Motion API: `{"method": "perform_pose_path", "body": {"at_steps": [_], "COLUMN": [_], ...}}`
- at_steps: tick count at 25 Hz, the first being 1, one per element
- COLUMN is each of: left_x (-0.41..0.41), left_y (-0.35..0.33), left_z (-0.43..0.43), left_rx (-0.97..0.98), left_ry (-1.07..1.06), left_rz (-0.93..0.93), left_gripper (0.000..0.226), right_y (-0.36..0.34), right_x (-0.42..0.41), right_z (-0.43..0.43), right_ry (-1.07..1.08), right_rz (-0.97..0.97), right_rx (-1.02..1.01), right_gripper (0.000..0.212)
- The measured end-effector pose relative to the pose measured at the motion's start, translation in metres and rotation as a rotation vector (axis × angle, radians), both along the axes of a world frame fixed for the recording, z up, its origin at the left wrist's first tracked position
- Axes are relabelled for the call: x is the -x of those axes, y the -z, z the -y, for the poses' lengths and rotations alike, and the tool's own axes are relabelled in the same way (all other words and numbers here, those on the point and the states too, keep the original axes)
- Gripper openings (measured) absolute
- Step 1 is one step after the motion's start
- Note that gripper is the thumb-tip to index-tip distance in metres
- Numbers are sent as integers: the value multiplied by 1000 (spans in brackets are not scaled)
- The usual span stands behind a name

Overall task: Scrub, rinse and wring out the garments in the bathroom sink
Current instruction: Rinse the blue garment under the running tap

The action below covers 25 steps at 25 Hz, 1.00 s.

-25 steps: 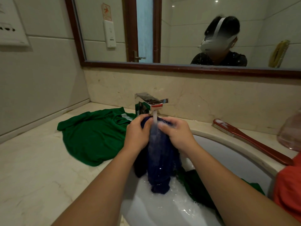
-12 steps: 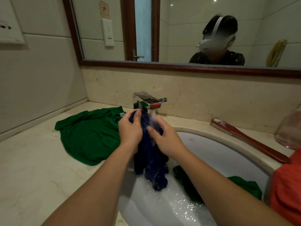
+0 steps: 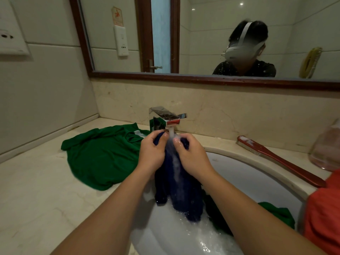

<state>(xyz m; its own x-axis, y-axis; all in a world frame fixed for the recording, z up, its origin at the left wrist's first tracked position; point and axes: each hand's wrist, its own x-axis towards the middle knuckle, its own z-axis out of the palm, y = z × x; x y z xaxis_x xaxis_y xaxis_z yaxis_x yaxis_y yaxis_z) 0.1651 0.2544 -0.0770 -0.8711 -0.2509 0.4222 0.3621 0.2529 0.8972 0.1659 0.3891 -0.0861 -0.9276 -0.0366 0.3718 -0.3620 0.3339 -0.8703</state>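
A dark blue garment (image 3: pixel 184 192) hangs over the white sink (image 3: pixel 244 173), its lower end in soapy water. My left hand (image 3: pixel 151 153) and my right hand (image 3: pixel 191 155) both grip its top, side by side, right under the chrome faucet (image 3: pixel 163 117). Water streams from the spout between my hands and down the cloth. Another green garment (image 3: pixel 276 214) lies low in the sink, partly hidden behind my right forearm. A green shirt (image 3: pixel 103 155) is spread on the counter to the left.
A red-handled scrub brush (image 3: pixel 276 159) lies on the counter behind the sink's right rim. An orange cloth (image 3: pixel 323 218) and a clear container (image 3: pixel 327 148) sit at the right edge. The beige marble counter (image 3: pixel 36 190) stretches left; a mirror runs along the wall above.
Both hands stayed at the top of the blue garment, working it under the running water; the right hand shifted up and back to the cloth's upper end. The view moved slightly.
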Motion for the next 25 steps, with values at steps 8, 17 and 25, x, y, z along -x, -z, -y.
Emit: {"method": "perform_pose_path", "body": {"at_steps": [8,17,25], "left_x": [2,8,10], "left_y": [0,9,7], "left_z": [4,1,-6], "left_rx": [44,60,-359], "left_ry": [-133,14,89], "left_rz": [-107,-19,142], "left_gripper": [10,17,14], "right_y": [-5,-8,-6], "right_x": [0,4,4], "right_z": [0,-6,-3], "right_ry": [-8,148,147], "right_rz": [-52,-45,-89], "right_rx": [14,119,49], "right_gripper": [15,16,18]}}
